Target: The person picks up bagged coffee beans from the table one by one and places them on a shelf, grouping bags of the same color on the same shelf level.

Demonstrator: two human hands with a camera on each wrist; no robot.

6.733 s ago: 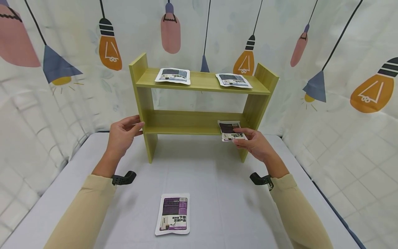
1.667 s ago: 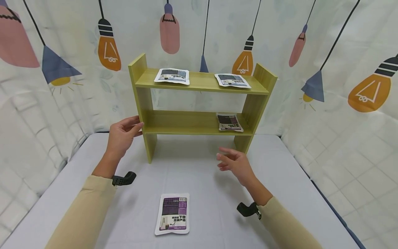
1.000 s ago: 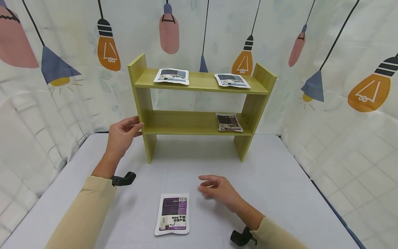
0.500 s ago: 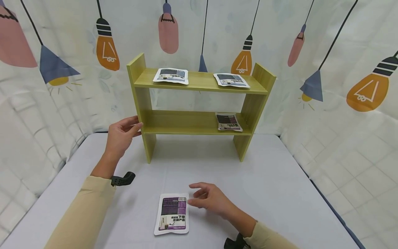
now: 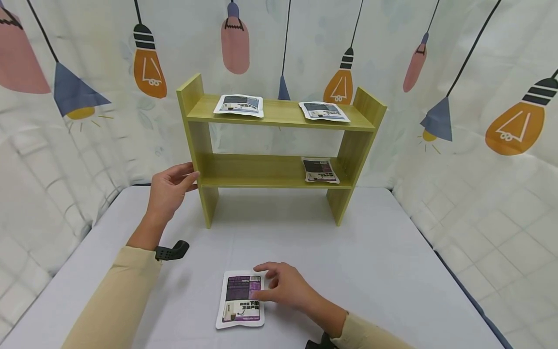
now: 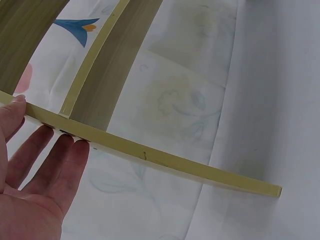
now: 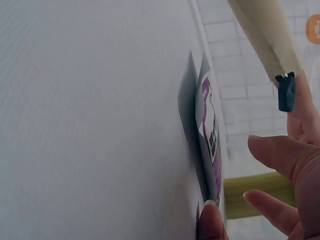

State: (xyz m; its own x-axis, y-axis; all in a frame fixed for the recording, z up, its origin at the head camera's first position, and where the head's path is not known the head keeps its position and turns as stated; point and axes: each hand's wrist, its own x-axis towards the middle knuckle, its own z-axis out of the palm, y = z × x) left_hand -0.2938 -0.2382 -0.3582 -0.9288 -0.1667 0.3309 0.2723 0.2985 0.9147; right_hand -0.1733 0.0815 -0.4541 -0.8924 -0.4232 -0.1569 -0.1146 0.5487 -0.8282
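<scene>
A small yellow-green wooden shelf [image 5: 279, 184] with two tiers stands on the table. My left hand [image 5: 170, 186] holds its left side panel, thumb at the front edge and fingers against the outer face, as the left wrist view also shows. A flat white-edged pouch [image 5: 241, 310] with a purple and black print lies in front on the cloth. Over its right edge hovers my right hand [image 5: 287, 288], thumb and fingers spread apart. In the right wrist view a fingertip [image 7: 211, 220] is right at the end of the pouch [image 7: 210, 135].
Two pouches with blue print, one left [image 5: 239, 105] and one right [image 5: 323, 111], lie on the top tier. Another dark purple pouch [image 5: 320, 170] lies at the right of the lower tier. A lamp-patterned curtain [image 5: 261, 43] encloses the white-covered table [image 5: 392, 291].
The dark pouch my right hand held at the lower tier now lies on it, released. That hand has since come down and left to the pouch in front. My left hand stays on the shelf.
</scene>
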